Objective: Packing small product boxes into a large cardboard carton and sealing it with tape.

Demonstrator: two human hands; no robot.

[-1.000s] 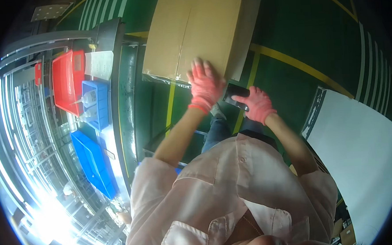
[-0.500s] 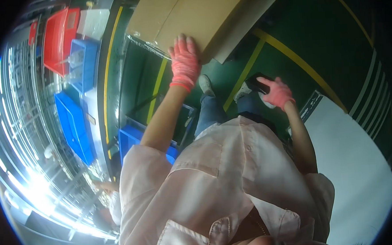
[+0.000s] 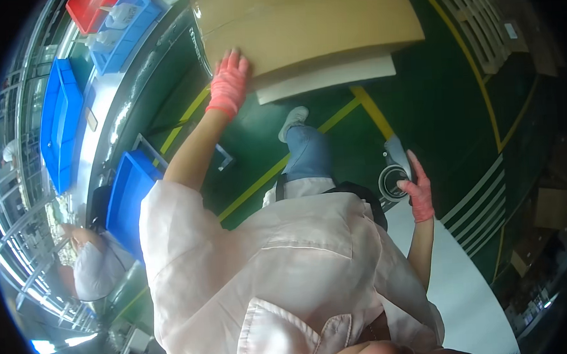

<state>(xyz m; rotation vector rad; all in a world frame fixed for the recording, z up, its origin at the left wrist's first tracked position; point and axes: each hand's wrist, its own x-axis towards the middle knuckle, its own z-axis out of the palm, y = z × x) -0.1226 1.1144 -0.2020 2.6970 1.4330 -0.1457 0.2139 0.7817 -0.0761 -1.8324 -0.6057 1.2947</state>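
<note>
My left hand (image 3: pixel 229 87), in a pink glove with paler fingertips, lies with its fingers stretched along the near left edge of a large brown cardboard box (image 3: pixel 307 22). Clear film or tape shows at the left side of that box. A paler flap (image 3: pixel 329 78) juts out below its near edge. Low on the right, my right hand (image 3: pixel 419 189), gloved in pink too, grips what looks like a tape dispenser (image 3: pixel 394 155), with a round roll and a grey body. The thumb reaches over the roll, and the dispenser is apart from the box.
Left of me runs a bench with a blue bin of white bottles (image 3: pixel 122 31), a red bin (image 3: pixel 89 11) and a blue tray (image 3: pixel 61 124). Another blue bin (image 3: pixel 131 198) stands lower. A co-worker (image 3: pixel 96 267) is at left. A white panel (image 3: pixel 462 283) lies at right; a slatted pallet (image 3: pixel 471 23) stands beyond.
My view has turned, so the box sits more level. My left hand stays at the box edge. My right hand has lowered and turned, showing the dispenser's round roll.
</note>
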